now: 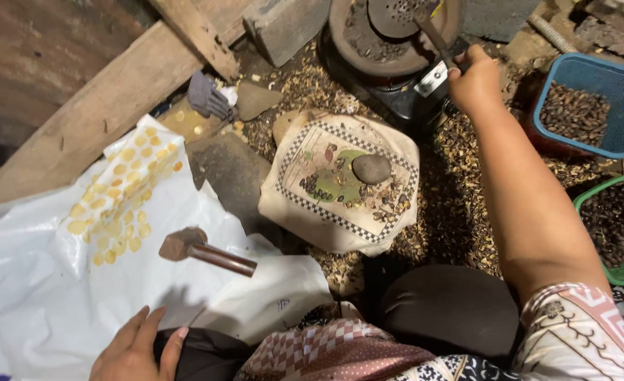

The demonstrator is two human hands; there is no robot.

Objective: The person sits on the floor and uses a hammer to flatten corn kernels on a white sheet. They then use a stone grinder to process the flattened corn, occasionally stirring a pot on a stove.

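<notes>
A patterned cloth (340,180) carried a grey stone (372,168). Left of the cloth, a hammer (206,250) lay on white plastic sheeting (37,282). Right of it stood a blue basket (587,102) and a green basket (619,226) of dark seeds.

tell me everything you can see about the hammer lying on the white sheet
The hammer is small, with a blocky, worn, brownish head at its left end and a short, dark, reddish-brown handle that looks like metal or wood, pointing right and slightly down. It lies flat on the white plastic sheet, just below a patch of pale yellow kernels. No hand touches it; the left hand rests lower down, apart from it.
</notes>
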